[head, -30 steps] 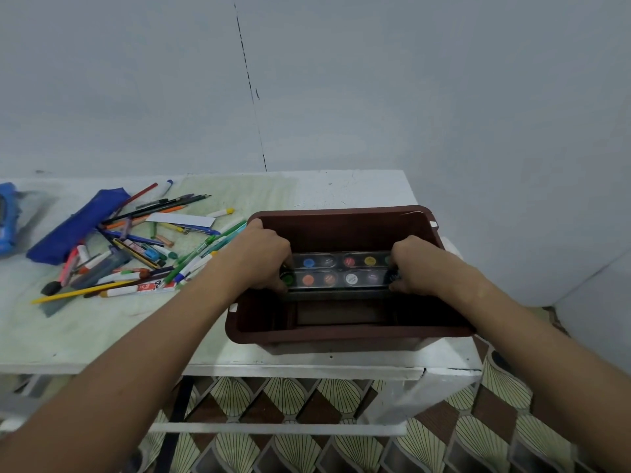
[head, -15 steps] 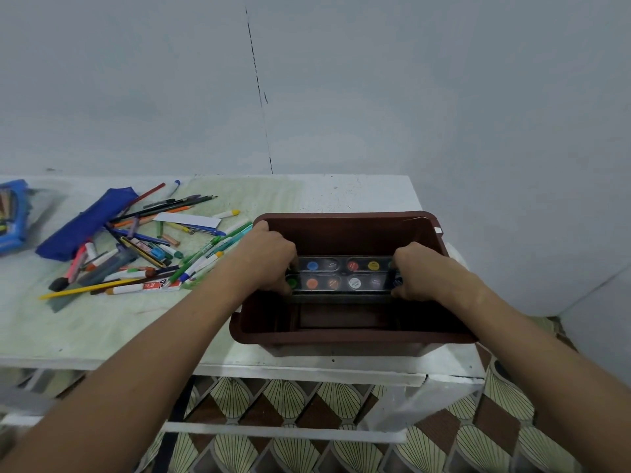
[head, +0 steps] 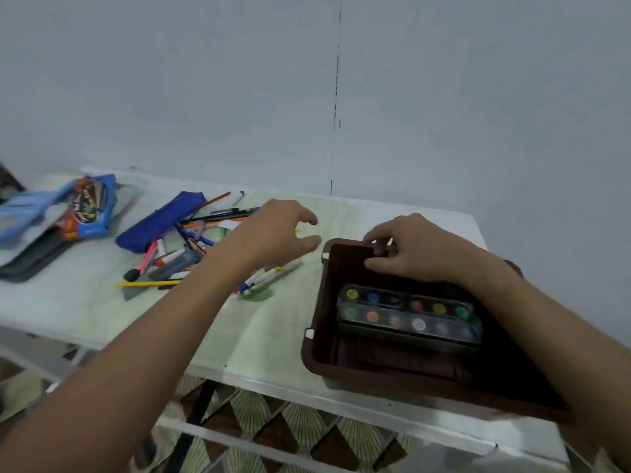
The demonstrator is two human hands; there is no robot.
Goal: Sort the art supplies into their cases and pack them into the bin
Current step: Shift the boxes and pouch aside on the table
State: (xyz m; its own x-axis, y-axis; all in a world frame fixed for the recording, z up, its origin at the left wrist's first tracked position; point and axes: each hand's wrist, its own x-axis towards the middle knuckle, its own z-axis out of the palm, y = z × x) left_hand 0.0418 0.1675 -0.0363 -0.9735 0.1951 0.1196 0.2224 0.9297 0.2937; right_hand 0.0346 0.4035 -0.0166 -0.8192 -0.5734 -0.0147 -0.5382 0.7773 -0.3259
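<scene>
Since the earlier frames, both hands have been lifted off the paint set (head: 408, 314), which is now left lying flat inside the brown bin (head: 316, 343), below and just toward the person from the right hand (head: 415, 249). The left hand (head: 273, 233) has been moved out of the bin and is held over the table (head: 102, 302), its fingers loosely spread and gently curved, with nothing held. The right hand is seen over the far rim of the bin, its fingers bent at the rim; whether the rim is actually gripped cannot be told.

Below and to the left of the left hand, a loose heap of pens and pencils (head: 191, 254) is spread on the table, partly hidden under the left forearm. Farther left of that hand, a dark blue pouch (head: 160, 221) is laid touching the heap. Well beyond it, a blue printed case (head: 87, 208) is seen propped on a dark flat case (head: 30, 254).
</scene>
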